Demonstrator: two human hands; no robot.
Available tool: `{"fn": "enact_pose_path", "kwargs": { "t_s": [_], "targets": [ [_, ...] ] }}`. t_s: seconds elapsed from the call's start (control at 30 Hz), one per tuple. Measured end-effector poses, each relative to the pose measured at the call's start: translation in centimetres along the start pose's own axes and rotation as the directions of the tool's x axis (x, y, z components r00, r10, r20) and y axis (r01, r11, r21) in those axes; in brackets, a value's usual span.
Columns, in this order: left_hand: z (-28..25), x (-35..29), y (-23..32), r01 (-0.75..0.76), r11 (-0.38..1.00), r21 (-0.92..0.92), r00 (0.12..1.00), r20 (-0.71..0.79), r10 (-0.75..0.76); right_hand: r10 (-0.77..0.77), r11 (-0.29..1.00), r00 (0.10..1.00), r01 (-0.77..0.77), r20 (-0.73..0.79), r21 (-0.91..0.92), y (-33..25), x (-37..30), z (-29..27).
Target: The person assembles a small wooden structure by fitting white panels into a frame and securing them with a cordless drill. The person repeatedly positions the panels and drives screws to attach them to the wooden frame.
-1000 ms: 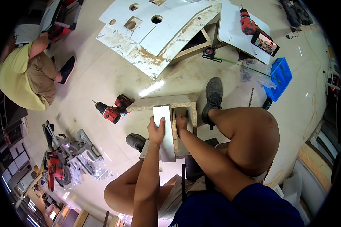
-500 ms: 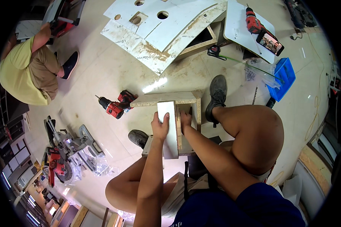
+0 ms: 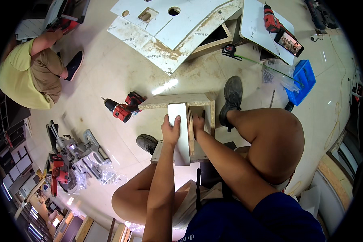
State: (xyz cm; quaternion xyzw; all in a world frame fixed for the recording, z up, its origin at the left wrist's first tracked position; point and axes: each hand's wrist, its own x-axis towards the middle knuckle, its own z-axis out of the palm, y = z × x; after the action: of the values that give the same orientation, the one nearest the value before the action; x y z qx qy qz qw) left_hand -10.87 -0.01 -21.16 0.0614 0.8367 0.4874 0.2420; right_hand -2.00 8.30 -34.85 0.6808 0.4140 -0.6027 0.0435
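Between my knees stands a small box frame of pale-faced board with raw chipboard edges (image 3: 212, 121). A narrow white panel (image 3: 182, 141) runs front to back across it, with layered wooden edges along its right side. My left hand (image 3: 171, 128) is closed on the panel's left edge, thumb lying on the white face. Inside the frame, right of the panel, my right hand (image 3: 198, 123) is curled close to the layered edges. Its fingertips are hidden, and what they hold cannot be made out.
A red cordless drill (image 3: 123, 109) lies left of the frame; a mitre saw (image 3: 74, 161) stands farther left. Large white boards (image 3: 165, 44), a tape measure (image 3: 230, 50), a second drill (image 3: 271, 22), a phone (image 3: 289, 43) and a blue tray (image 3: 304, 82) lie ahead. A co-worker (image 3: 24, 76) crouches at far left.
The whole view has shifted slightly. Both my hands keep their places on and beside the panel. The co-worker's hand at far left has moved a little to the right.
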Motion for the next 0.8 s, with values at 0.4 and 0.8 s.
{"fn": "enact_pose_path", "kwargs": {
  "t_s": [0.4, 0.8],
  "targets": [
    [-0.1, -0.2, -1.7, 0.039, 0.997, 0.067, 0.998, -0.041, -0.036, -0.056, 0.989, 0.995, 0.067, 0.088, -0.133, 4.3, 3.7, 0.2],
    [-0.4, -0.2, -1.0, 0.070, 0.992, 0.103, 0.997, -0.027, -0.068, -0.010, 0.830, 0.895, -0.241, 0.445, 0.503, 3.1, 4.8, -0.4]
  ]
}}
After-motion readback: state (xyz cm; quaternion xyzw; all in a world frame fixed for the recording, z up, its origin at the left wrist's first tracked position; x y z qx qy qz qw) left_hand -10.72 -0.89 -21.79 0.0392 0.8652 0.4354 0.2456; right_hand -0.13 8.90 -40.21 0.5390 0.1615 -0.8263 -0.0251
